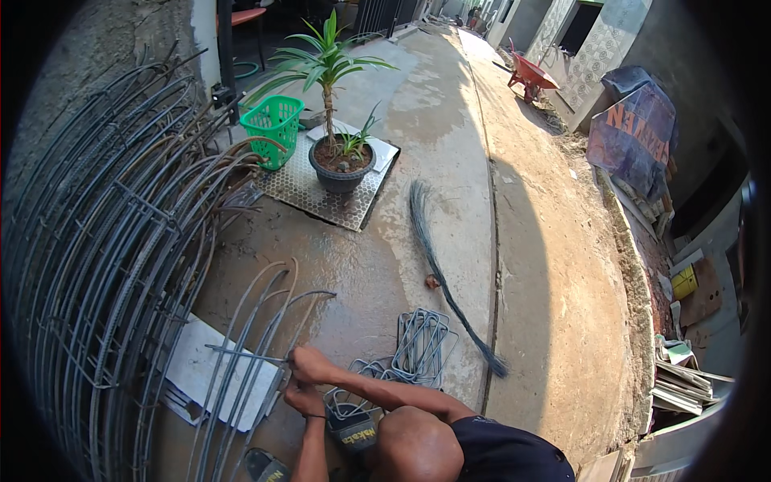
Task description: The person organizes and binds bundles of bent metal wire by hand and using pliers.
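Note:
My right hand [310, 365] grips the end of a thin steel stirrup [247, 353], which lies crosswise over several long reinforcing bars [227, 361]. Just below it, my left hand [304, 397] is curled beside the outermost bar. Its fingers are partly hidden, so what it holds is unclear. The bars run over a white board [191, 358] on the wet concrete. A heap of bent rectangular stirrups [421, 346] lies to the right of my hands. Farther right stretches a long bundle of binding wire [435, 265].
Tied rebar cages [129, 265] fill the left side. Ahead stand a potted plant [341, 175] and a green plastic basket [274, 129] on a patterned panel [313, 203]. A red wheelbarrow [535, 75] is up the lane. Stacked tiles [683, 385] edge the right. My sandal [352, 429] is close below.

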Demonstrator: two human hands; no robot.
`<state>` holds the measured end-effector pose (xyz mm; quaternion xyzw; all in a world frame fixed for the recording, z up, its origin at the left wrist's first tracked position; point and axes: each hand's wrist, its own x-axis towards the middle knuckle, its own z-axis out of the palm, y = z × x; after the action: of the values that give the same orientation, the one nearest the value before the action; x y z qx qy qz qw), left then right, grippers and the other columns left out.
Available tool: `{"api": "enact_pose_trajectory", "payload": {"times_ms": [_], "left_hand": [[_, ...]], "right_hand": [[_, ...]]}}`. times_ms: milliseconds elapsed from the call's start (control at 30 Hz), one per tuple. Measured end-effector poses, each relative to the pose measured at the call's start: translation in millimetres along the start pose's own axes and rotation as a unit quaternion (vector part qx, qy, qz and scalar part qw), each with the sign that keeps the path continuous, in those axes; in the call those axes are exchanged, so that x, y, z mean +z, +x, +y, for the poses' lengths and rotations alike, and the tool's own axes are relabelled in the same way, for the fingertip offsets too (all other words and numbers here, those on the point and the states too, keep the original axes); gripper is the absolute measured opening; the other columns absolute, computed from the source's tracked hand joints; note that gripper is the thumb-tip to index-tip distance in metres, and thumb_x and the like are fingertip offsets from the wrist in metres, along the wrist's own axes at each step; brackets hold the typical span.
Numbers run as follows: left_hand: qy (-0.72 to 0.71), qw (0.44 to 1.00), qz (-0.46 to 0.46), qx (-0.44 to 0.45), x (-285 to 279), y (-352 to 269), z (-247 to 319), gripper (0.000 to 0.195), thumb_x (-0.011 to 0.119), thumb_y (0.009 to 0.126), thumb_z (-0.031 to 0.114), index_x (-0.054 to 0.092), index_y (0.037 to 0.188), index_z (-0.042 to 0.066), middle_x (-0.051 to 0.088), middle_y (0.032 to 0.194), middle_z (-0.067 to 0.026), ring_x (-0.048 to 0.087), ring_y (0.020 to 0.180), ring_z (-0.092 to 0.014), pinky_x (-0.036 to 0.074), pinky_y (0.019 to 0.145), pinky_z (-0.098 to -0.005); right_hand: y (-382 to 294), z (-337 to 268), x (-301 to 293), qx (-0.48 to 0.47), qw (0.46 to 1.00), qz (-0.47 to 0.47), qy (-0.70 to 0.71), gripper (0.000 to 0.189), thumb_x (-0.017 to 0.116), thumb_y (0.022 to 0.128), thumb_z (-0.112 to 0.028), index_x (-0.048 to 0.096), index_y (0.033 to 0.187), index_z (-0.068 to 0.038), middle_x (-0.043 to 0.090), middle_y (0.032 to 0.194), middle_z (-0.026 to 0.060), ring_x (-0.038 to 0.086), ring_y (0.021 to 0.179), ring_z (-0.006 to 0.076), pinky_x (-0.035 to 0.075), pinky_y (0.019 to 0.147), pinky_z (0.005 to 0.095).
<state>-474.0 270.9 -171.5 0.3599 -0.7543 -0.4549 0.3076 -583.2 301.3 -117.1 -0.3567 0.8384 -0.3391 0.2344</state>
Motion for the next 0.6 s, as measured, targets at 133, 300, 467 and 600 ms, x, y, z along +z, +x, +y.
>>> {"api": "enact_pose_trajectory", "payload": {"times_ms": [133, 300, 467, 600], "left_hand": [[-0.069, 0.989, -0.041, -0.127, 6, -7, 49, 0.028, 0.055, 0.094, 0.018, 0.066, 0.106, -0.005, 0.07, 0.088, -0.0128, 0.06, 0.069, -0.016, 0.048, 0.065, -0.0337], [-0.065, 0.987, -0.029, -0.144, 4, -4, 33, 0.029, 0.054, 0.093, 0.018, 0.064, 0.105, -0.007, 0.067, 0.084, -0.0197, 0.06, 0.07, -0.025, 0.046, 0.068, -0.0373], [-0.101, 0.984, -0.024, -0.147, 10, -10, 52, 0.03, 0.053, 0.091, 0.018, 0.064, 0.101, -0.008, 0.067, 0.087, -0.0195, 0.061, 0.077, -0.026, 0.047, 0.072, -0.0368], [-0.342, 0.851, 0.046, -0.396, -9, 5, 77, 0.034, 0.053, 0.087, 0.016, 0.063, 0.108, -0.008, 0.067, 0.092, -0.0136, 0.06, 0.085, -0.021, 0.048, 0.078, -0.032]], "right_hand": [[1, 48, -12, -0.009, 0.975, -0.074, 0.211, 0.017, 0.062, 0.08, -0.016, 0.063, 0.074, -0.001, 0.061, 0.068, 0.0116, 0.056, 0.058, 0.0243, 0.041, 0.051, 0.0365], [2, 37, -28, 0.156, 0.841, -0.222, 0.468, 0.015, 0.072, 0.082, -0.024, 0.066, 0.076, -0.012, 0.055, 0.065, -0.0086, 0.042, 0.056, 0.0033, 0.031, 0.048, 0.0228], [10, 39, -15, 0.159, 0.877, -0.17, 0.421, 0.014, 0.077, 0.075, -0.018, 0.066, 0.072, -0.01, 0.051, 0.06, -0.0064, 0.045, 0.056, 0.0101, 0.033, 0.047, 0.0292], [5, 40, 4, 0.116, 0.927, -0.082, 0.348, 0.014, 0.074, 0.071, -0.019, 0.066, 0.071, -0.007, 0.059, 0.062, 0.0007, 0.054, 0.057, 0.0163, 0.04, 0.049, 0.0331]]}}
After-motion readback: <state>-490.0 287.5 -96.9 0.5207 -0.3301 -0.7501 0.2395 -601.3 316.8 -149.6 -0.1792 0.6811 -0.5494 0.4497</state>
